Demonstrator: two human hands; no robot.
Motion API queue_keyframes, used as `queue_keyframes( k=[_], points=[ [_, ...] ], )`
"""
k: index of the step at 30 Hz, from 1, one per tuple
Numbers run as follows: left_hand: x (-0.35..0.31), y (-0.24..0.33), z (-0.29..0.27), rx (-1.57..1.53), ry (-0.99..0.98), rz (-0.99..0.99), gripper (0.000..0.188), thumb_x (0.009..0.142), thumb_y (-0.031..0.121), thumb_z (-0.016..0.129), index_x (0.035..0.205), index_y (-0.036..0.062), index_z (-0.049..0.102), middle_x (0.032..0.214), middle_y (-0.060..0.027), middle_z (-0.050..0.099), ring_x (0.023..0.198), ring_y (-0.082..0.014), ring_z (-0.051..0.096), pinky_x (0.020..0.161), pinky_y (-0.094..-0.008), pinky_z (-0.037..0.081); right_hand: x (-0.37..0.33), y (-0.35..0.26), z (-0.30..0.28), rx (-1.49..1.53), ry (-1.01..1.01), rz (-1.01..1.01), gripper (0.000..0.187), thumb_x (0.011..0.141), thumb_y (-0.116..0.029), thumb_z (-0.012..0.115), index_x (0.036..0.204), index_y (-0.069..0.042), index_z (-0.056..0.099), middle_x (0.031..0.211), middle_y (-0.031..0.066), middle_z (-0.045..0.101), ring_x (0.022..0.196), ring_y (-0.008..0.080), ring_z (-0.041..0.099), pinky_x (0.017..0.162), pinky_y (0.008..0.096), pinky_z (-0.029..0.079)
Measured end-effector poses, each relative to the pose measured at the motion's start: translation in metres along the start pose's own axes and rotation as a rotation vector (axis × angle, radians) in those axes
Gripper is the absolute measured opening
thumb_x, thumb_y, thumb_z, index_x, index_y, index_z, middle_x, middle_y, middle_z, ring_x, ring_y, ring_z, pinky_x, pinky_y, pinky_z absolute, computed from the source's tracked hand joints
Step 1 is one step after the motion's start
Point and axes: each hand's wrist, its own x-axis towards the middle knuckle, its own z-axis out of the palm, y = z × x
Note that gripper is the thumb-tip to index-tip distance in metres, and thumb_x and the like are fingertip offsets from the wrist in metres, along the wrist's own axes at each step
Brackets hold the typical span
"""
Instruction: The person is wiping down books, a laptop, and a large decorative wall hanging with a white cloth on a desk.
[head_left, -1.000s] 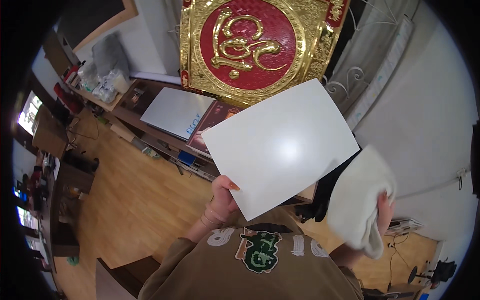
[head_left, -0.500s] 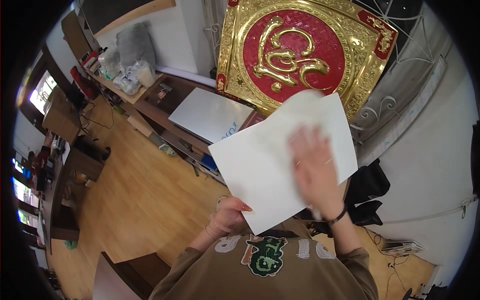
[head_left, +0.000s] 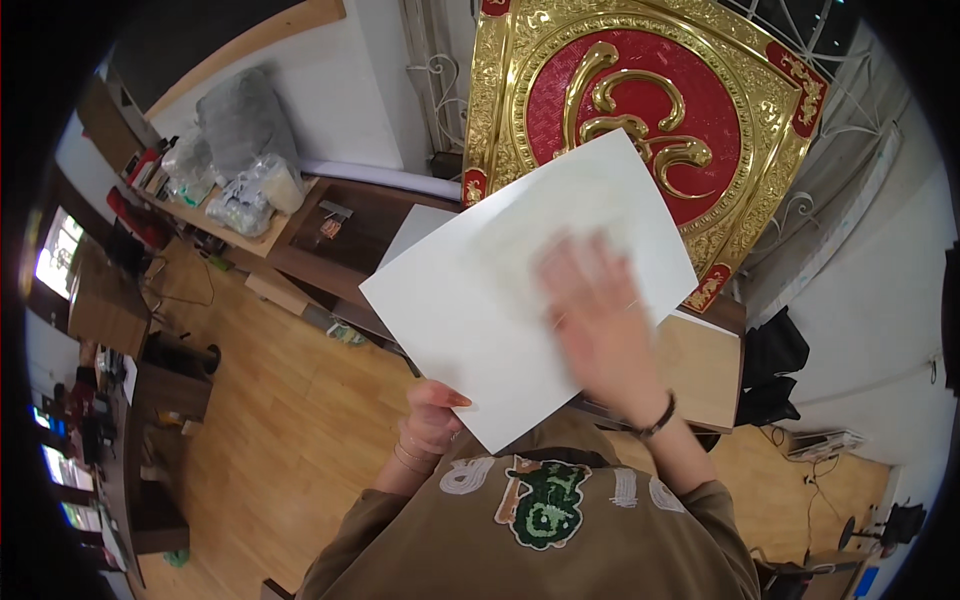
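A stiff white sheet [head_left: 450,330] is held up at a tilt before my chest. My left hand [head_left: 432,415] is closed on its lower left edge, thumb on the face. Over the sheet's middle lies my right hand [head_left: 598,325], fingers stretched and smeared by motion. Under and around those fingers shows a blurred off-white cloth [head_left: 510,240], pressed against the sheet. Behind the sheet stands a square gold-framed plaque [head_left: 705,110] with a red round centre and a raised gold character, whose lower part the sheet hides.
A low brown cabinet [head_left: 350,235] runs along the wall, with plastic-wrapped bundles [head_left: 245,195] at its left end. A light wooden board [head_left: 705,370] lies right of my right arm, beside black bags [head_left: 775,350]. Desks [head_left: 125,430] line the far left; cables [head_left: 815,490] trail on the floor.
The sheet has shifted left, uncovering the wooden board. My right hand and the cloth have moved left and slightly down across it. The view has turned a little.
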Motion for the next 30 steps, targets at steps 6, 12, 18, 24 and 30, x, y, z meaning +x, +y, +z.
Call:
queue_keyframes(
  k=[6, 12, 18, 24, 30],
  points=[
    [-0.019, 0.075, -0.018, 0.521, 0.438, -0.071, 0.082, 0.050, 0.020, 0.049, 0.129, -0.0021, 0.049, 0.125, -0.0165, 0.058, 0.115, -0.0318, 0.055, 0.099, -0.0406, 0.046, -0.009, 0.005, 0.024, -0.084, 0.177, 0.320, 0.051, 0.084, -0.015, 0.061, 0.134, -0.010, 0.053, 0.145, 0.0142, 0.045, 0.137, 0.0347, 0.036, 0.114, 0.0505, 0.024],
    [-0.049, 0.155, -0.052, 0.648, 0.756, 0.185, 0.060, 0.083, 0.043, 0.050, 0.129, 0.0023, 0.051, 0.121, -0.0122, 0.059, 0.112, -0.0281, 0.057, 0.097, -0.0398, 0.047, -0.017, -0.009, 0.065, 1.004, 0.119, 0.950, 0.043, 0.086, -0.018, 0.068, 0.122, 0.004, 0.058, 0.105, 0.0104, 0.067, 0.093, 0.0157, 0.062, 0.084, 0.0303, 0.049],
    [-0.031, 0.236, -0.025, 0.753, 0.661, 0.124, 0.051, 0.094, 0.046, 0.044, 0.121, 0.0042, 0.056, 0.111, -0.0084, 0.062, 0.101, -0.0207, 0.060, 0.084, -0.0320, 0.052, 0.002, -0.059, 0.110, 1.496, -0.194, 1.159, 0.044, 0.087, -0.023, 0.069, 0.123, -0.001, 0.056, 0.094, 0.0016, 0.066, 0.071, 0.0068, 0.061, 0.060, 0.0216, 0.049],
    [-0.035, 0.253, -0.055, 0.331, 0.505, -0.149, 0.064, 0.096, 0.052, 0.046, 0.136, 0.0011, 0.044, 0.127, -0.0125, 0.057, 0.112, -0.0323, 0.058, 0.098, -0.0430, 0.049, 0.006, -0.066, 0.141, 1.554, -0.026, 1.367, 0.038, 0.088, -0.025, 0.070, 0.116, -0.004, 0.060, 0.096, 0.0002, 0.066, 0.076, 0.0063, 0.061, 0.061, 0.0213, 0.048],
    [-0.010, 0.230, -0.081, 0.762, 0.642, 0.018, 0.034, 0.096, 0.018, 0.056, 0.126, 0.0034, 0.050, 0.117, -0.0084, 0.061, 0.106, -0.0239, 0.061, 0.093, -0.0391, 0.054, 0.001, -0.063, 0.149, 1.594, 0.120, 1.375, 0.040, 0.088, -0.024, 0.070, 0.120, -0.003, 0.057, 0.099, 0.0018, 0.066, 0.082, 0.0083, 0.062, 0.066, 0.0234, 0.050]
  ],
)
